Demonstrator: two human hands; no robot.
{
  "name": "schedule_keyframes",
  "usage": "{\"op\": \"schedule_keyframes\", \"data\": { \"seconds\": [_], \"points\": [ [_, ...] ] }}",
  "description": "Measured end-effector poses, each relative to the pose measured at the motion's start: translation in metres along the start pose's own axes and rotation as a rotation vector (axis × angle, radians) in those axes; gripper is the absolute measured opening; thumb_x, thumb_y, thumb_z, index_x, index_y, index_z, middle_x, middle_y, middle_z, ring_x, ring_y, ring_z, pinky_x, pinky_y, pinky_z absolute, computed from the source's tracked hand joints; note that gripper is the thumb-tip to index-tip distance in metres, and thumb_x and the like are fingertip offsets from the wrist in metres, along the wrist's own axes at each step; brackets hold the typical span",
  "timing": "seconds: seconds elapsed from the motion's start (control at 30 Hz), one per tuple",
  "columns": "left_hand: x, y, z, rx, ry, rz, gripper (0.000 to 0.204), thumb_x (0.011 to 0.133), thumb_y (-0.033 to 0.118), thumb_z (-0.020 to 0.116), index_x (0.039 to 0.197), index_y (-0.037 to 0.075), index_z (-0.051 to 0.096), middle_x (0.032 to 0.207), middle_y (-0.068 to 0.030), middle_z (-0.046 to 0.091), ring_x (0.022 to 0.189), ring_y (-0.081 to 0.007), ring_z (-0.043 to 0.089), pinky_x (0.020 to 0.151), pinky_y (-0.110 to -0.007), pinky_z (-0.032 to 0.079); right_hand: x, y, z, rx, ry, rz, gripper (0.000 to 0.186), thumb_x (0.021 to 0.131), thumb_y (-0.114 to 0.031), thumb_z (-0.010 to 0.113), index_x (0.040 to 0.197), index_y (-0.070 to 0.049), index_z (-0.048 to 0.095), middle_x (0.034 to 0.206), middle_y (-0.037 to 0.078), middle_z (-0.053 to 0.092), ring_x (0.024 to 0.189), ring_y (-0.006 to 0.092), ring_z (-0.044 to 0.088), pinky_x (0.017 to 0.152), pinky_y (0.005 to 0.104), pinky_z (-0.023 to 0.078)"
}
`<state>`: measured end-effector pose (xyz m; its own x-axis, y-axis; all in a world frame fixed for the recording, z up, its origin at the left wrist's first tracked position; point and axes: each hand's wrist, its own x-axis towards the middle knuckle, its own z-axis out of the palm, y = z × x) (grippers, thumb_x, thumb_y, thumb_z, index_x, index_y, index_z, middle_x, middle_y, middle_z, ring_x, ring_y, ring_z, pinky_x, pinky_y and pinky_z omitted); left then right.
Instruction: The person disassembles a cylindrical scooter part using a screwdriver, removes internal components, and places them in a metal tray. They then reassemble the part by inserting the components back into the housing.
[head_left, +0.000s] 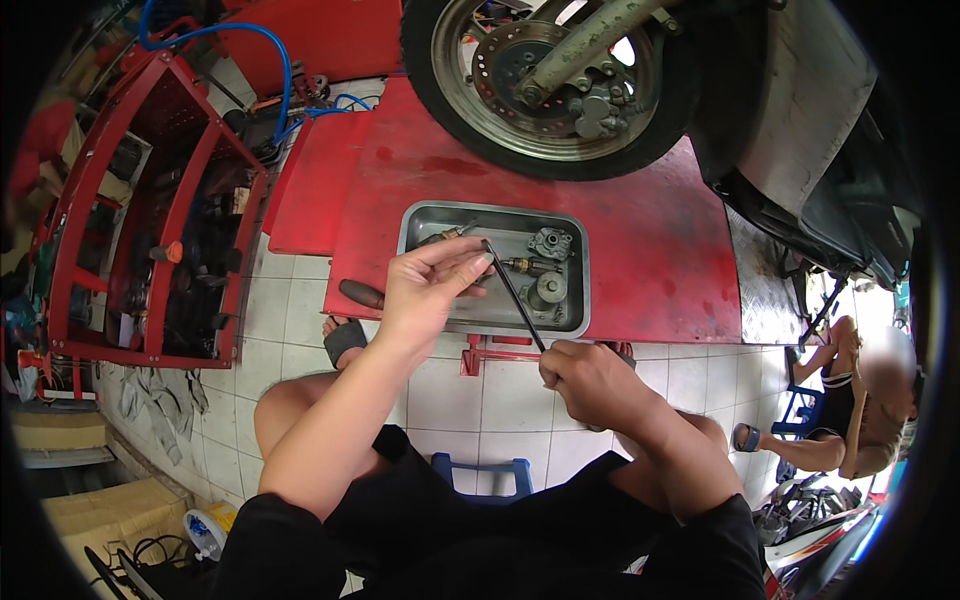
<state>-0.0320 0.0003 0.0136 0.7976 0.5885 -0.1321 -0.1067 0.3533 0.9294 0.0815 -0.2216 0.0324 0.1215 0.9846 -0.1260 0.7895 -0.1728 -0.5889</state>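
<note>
Head: black rod (515,297) between hands (425,285) (597,382)

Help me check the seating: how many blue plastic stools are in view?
2. One blue plastic stool is at lower centre, partly hidden by black clothing; another blue plastic stool is at right, beneath the seated person. Others may be hidden.

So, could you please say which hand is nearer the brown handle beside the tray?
Left: the left hand is just right of the brown handle; the right hand is farther right and lower.
</note>
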Motion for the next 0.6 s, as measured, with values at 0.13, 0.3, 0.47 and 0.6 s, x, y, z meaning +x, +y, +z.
{"op": "schedule_keyframes", "data": {
  "seconds": [0.13,0.3,0.47,0.6],
  "points": [
    [0.000,0.000,0.004,-0.051,0.000,0.054,0.017,0.091,0.006,0.070,0.107,0.001,0.071,0.101,-0.0058,0.071,0.090,-0.0144,0.067,0.073,-0.030,0.057,0.000,0.001,-0.002,-0.136,0.026,0.009,0.019,0.068,0.011,0.058,0.081,-0.002,0.054,0.082,0.014,0.058,0.070,0.0360,0.063,0.062,0.0450,0.052],
    [0.002,-0.002,0.005,-0.072,-0.004,0.203,0.009,0.088,0.005,0.074,0.095,0.000,0.074,0.105,-0.0036,0.061,0.090,-0.0106,0.057,0.071,-0.026,0.050,0.000,-0.001,-0.006,-0.236,0.058,0.017,0.019,0.067,0.011,0.057,0.080,-0.002,0.053,0.082,0.014,0.058,0.068,0.0355,0.063,0.060,0.0451,0.052],
    [0.005,-0.005,0.002,-0.209,0.096,0.177,0.008,0.086,0.006,0.076,0.092,0.001,0.075,0.106,-0.0020,0.054,0.090,-0.0100,0.055,0.073,-0.026,0.048,-0.001,-0.004,-0.013,-0.176,0.030,0.040,0.018,0.068,0.010,0.058,0.079,-0.002,0.052,0.079,0.013,0.058,0.068,0.0364,0.063,0.059,0.0459,0.050],
    [0.008,-0.010,-0.002,-0.149,0.099,0.211,0.010,0.088,0.007,0.073,0.096,0.001,0.075,0.112,-0.0010,0.051,0.086,-0.0104,0.056,0.075,-0.028,0.048,-0.004,-0.002,-0.013,0.069,0.055,0.017,0.017,0.078,0.005,0.061,0.091,-0.002,0.052,0.074,0.014,0.061,0.067,0.0368,0.063,0.060,0.0459,0.048]
  ]
}}
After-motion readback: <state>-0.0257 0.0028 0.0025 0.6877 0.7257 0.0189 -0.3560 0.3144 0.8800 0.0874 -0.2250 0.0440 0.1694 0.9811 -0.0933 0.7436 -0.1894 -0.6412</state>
